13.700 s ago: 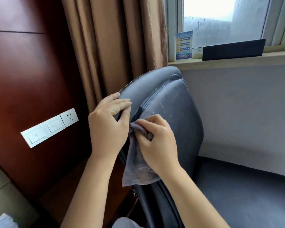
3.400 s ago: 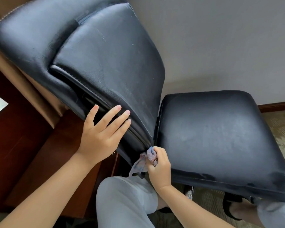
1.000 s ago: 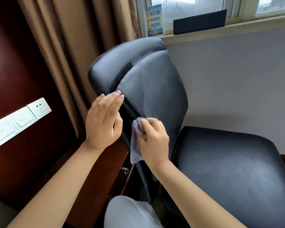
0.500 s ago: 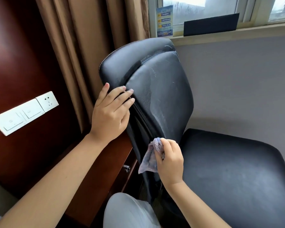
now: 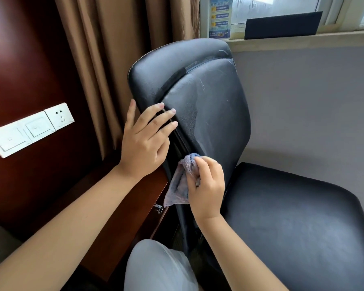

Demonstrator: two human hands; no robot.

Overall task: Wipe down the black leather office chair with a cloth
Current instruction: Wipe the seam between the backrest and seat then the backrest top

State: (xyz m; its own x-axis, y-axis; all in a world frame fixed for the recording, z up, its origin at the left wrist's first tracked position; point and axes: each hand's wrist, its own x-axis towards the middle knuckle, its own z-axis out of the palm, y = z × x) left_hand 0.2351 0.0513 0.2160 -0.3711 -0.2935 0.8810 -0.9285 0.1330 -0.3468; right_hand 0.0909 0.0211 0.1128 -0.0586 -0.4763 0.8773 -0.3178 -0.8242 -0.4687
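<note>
Right hand (image 5: 206,183) gripped bunched cloth (image 5: 182,181), pressed to side seam of chair (image 5: 208,114) backrest; had risen slightly versus half second earlier. Left hand (image 5: 144,139) lay flat, fingers straight, on backrest edge, position unchanged. Cloth tail hung loose below.

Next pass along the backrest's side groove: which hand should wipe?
Right. The right hand already grips the cloth against the backrest edge, low on the groove. The left hand lies flat with straight fingers across the groove higher up, seemingly steadying the chair, and holds nothing.
</note>
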